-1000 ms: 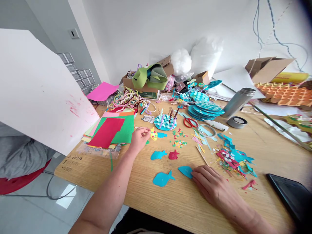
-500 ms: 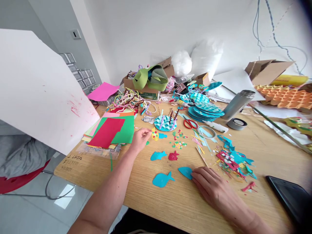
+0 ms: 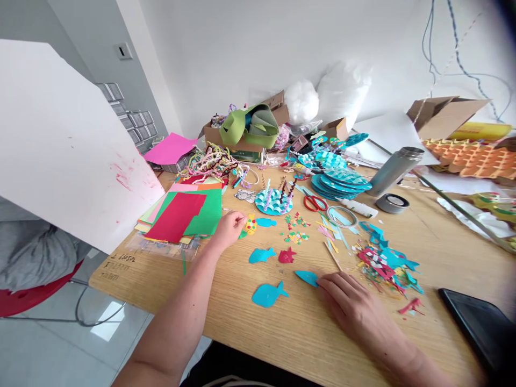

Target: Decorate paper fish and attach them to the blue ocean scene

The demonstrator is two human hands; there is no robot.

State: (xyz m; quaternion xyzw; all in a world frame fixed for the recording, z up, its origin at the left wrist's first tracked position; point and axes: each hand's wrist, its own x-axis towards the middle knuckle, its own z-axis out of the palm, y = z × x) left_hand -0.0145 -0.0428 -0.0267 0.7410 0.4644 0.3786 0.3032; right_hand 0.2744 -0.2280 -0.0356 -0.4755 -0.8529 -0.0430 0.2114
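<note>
My left hand (image 3: 231, 230) has its fingers pinched together beside a yellow paper fish with red and green dots (image 3: 251, 224); whether they hold anything is hidden. Closed fingers of my right hand (image 3: 342, 293) grip the end of a blue paper fish (image 3: 307, 278), low over the table. Between the hands lie a blue fish (image 3: 262, 255), a red fish (image 3: 286, 255) and a larger blue fish (image 3: 269, 294). Another blue fish (image 3: 266, 222) is right of the yellow one. A blue disc (image 3: 274, 202) with upright twisted stems stands behind.
Coloured paper sheets (image 3: 205, 215) lie left. Red scissors (image 3: 315, 202), a tape roll (image 3: 342, 217), a wooden stick (image 3: 332, 256) and paper scraps (image 3: 379, 263) are right of centre. A metal bottle (image 3: 396, 172) stands farther back; a black tablet (image 3: 475, 322) lies at right.
My left hand has shifted slightly left, with the yellow fish also a little farther left, showing more of the blue fish beside it. The blue fish at my right hand has tilted.
</note>
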